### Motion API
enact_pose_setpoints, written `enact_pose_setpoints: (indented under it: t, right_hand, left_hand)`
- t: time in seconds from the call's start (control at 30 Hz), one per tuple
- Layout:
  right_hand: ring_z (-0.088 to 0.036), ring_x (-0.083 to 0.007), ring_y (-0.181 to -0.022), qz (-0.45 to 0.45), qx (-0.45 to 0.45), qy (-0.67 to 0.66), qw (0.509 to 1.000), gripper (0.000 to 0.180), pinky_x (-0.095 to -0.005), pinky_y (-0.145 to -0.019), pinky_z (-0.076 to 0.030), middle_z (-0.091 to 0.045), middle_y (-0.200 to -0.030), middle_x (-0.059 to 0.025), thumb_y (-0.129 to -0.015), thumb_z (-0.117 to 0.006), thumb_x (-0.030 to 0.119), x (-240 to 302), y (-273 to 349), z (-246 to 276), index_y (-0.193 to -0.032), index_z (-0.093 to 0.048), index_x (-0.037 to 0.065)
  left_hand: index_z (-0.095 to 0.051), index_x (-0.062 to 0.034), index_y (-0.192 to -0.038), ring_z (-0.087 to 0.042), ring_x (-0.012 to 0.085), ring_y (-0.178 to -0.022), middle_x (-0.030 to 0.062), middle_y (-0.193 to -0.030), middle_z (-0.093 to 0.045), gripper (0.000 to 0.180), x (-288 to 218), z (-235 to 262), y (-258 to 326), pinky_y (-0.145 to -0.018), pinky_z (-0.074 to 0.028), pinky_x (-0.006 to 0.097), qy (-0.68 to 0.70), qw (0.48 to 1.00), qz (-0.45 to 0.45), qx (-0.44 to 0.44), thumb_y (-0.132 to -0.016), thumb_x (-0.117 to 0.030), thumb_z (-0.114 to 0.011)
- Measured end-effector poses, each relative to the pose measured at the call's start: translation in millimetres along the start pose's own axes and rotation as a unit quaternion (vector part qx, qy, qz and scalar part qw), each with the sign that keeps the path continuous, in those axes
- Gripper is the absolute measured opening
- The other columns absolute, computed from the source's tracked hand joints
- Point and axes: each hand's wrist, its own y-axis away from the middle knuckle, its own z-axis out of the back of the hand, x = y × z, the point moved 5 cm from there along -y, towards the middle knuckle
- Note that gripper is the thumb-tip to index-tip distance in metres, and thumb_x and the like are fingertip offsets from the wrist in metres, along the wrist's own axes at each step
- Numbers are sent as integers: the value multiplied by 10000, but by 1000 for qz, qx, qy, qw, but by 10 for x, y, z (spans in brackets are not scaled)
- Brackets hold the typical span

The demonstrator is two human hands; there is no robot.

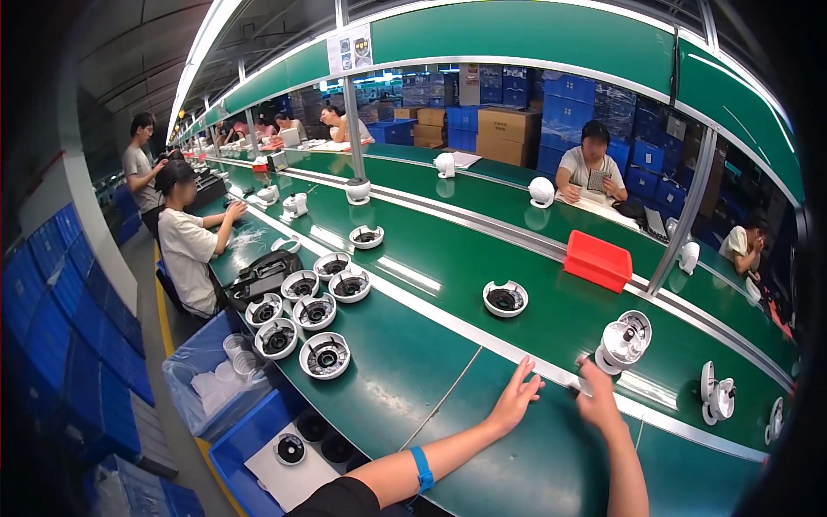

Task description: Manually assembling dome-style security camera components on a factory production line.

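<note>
My left hand [517, 398] is over the near green worktop by the metal rail, fingers apart and nothing in it. To its right, my right hand [598, 398] is raised at the rail, slightly blurred, index finger and thumb apart, with no held thing visible. Just beyond its fingertips, a white camera-like device [622, 343] with a round base stands tilted on the conveyor belt; whether the hand touches it cannot be told. Further left on the belt lies a white round housing [505, 299] with a black inside.
Several white housings [326, 355] cluster at the left of the worktop beside a black bag [263, 276]. A red bin [598, 260] stands across the belt. More white devices [718, 393] sit at right. Blue crates [237, 448] stand below left. Co-workers sit along the line.
</note>
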Motion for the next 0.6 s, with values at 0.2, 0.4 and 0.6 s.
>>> enact_pose_setpoints:
  t: [0.2,0.4,0.6]
  right_hand:
    - [-319,-403,-1505,-21,114,112,987,529,-524,-1230,-237,-385,-1586,-247,-864,-644,184,214,-119,-744,-1351,-542,3]
    - [-357,-367,-1490,-19,93,118,989,481,-508,-1221,-265,-439,-1559,-209,-920,-636,239,-475,-168,-995,-1348,-579,25]
    - [-359,-358,-1491,-22,97,142,985,496,-510,-1220,-269,-440,-1562,-196,-911,-628,230,-67,346,-409,-1365,-576,38]
  left_hand:
    - [-184,-69,-1632,-613,188,-1177,161,-1607,-371,703,187,565,-532,-916,-498,306,-46,999,-19,-6,-1087,-371,-509]
    - [-410,-34,-1498,-662,160,-1018,113,-1374,-591,507,785,614,-890,-848,-503,274,-101,992,14,80,-1077,-283,-543]
    - [-475,-35,-1409,-668,162,-935,97,-1231,-620,420,575,139,-425,-808,-522,275,-70,997,2,17,-1050,-219,-594]
